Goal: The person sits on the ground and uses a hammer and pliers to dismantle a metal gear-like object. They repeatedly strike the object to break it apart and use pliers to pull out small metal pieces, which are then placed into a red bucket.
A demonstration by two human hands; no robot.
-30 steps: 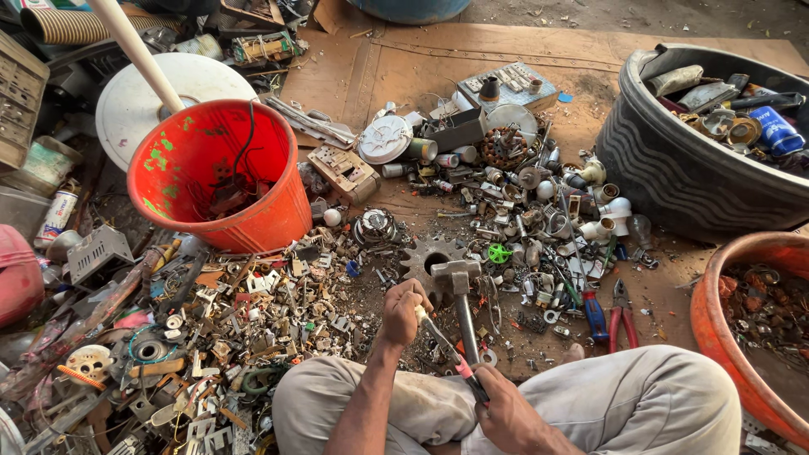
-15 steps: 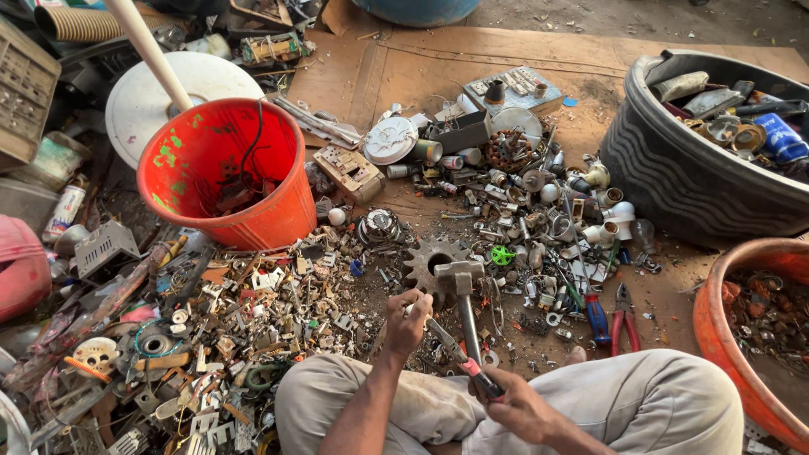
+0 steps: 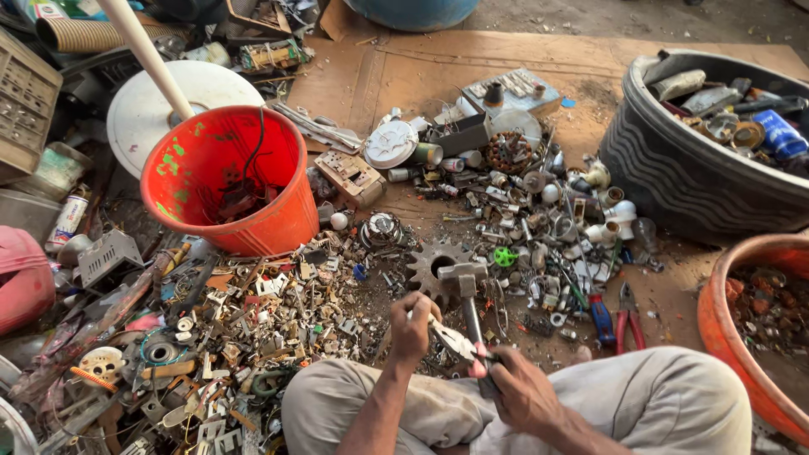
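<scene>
- Nearest us, our right hand (image 3: 524,396) is closed around the handles of a pair of pliers (image 3: 459,344), just above our lap in grey trousers (image 3: 640,404).
- Our left hand (image 3: 411,327) is curled around something small at the pliers' nose; we cannot tell what the piece is, since the fingers cover it.
- A hammer (image 3: 466,295) lies just beyond our hands, its metal head resting against a rusty gear (image 3: 431,263), its handle running back under our right hand.
- To the left of our knees spreads a heap of small metal scrap (image 3: 244,329).
- To the right, red-handled pliers (image 3: 628,316) and a blue-handled tool (image 3: 601,318) lie side by side on the ground.
- At the right edge we see an orange tub (image 3: 725,320) holding rusty bits.
- Farther out, a small green wheel (image 3: 504,256) sits among loose white and metal fittings.
- An orange bucket (image 3: 278,221) stands to the left with dark wires inside, and a pale pole (image 3: 147,55) rises behind it over a white disc (image 3: 147,105).
- Far right, a black tyre tub (image 3: 683,181) holds cans and scrap.
- Cardboard sheets (image 3: 506,55) cover the ground at the back.
</scene>
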